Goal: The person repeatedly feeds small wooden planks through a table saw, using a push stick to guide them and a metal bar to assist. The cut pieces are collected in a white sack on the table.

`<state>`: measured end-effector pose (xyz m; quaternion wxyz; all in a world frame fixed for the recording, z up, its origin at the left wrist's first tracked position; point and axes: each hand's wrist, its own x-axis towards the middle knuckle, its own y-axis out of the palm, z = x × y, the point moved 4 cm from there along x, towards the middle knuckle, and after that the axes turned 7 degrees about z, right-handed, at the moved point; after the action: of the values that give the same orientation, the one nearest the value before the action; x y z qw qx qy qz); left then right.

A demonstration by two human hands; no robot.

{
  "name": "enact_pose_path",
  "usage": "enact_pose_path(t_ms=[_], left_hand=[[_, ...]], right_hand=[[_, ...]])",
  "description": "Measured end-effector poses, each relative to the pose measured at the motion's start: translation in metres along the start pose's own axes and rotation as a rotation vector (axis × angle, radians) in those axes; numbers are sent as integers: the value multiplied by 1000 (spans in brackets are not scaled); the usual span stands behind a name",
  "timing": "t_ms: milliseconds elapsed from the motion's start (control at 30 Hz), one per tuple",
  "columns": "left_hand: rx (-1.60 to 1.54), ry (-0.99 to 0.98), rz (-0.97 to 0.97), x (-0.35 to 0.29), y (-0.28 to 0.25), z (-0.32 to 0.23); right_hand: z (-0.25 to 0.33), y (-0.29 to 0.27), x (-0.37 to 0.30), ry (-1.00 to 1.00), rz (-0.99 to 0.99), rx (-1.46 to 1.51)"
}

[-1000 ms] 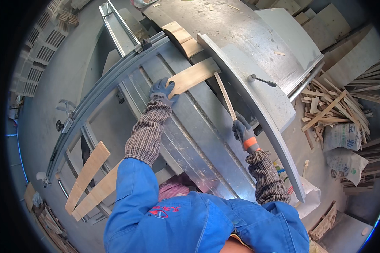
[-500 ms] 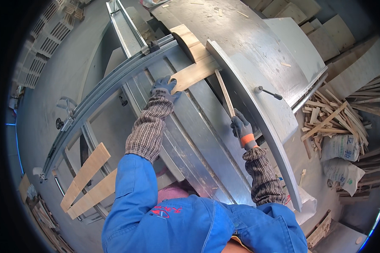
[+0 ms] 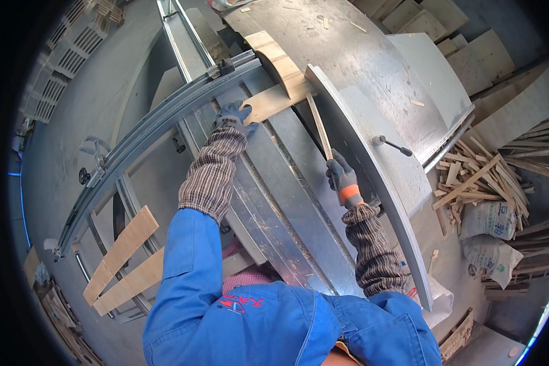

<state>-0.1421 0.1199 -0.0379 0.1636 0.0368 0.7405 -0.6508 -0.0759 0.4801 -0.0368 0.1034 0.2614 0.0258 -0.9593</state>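
Observation:
On the metal sliding table (image 3: 299, 183) of a saw lies a pale wooden board (image 3: 265, 105), its far side passing under a curved wooden piece (image 3: 277, 58) with a dark lower edge. My left hand (image 3: 232, 116), in a grey glove, grips the board's left end with bent fingers. In my right hand (image 3: 343, 172), gloved with an orange cuff, is a thin wooden stick (image 3: 319, 125). The stick points away from me, its far tip at the board's right end, beside the long fence (image 3: 354, 131). Any blade is hidden.
Two tapered boards (image 3: 122, 250) rest on the frame at the left. A black-knobbed lever (image 3: 391, 144) sticks out right of the fence. Offcuts (image 3: 473, 177) lie heaped on the floor at right, by white sacks (image 3: 488, 219). A metal rail (image 3: 186, 39) extends at far left.
The board has slid a little away from me, further under the curved wooden piece, with my left hand on it. My right hand and the stick have moved slightly forward too.

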Motion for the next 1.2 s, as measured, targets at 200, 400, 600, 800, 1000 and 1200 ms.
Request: enact_pose_path(t_ms=[200, 400, 600, 800, 1000, 1200], left_hand=[[-118, -76, 66, 9, -18, 4], [-59, -16, 107, 1, -16, 10], [-12, 114, 73, -78, 55, -12], [-146, 235, -55, -74, 75, -86], [-74, 103, -101, -94, 25, -122], [-134, 12, -21, -89, 50, -80]], right_hand=[[20, 14, 35, -32, 31, -29], [-1, -5, 3, -97, 29, -67], [-95, -78, -122, -147, -41, -331], [-109, -99, -172, -148, 24, -467], [-86, -87, -135, 73, -5, -54], [-70, -75, -105, -6, 8, 20]])
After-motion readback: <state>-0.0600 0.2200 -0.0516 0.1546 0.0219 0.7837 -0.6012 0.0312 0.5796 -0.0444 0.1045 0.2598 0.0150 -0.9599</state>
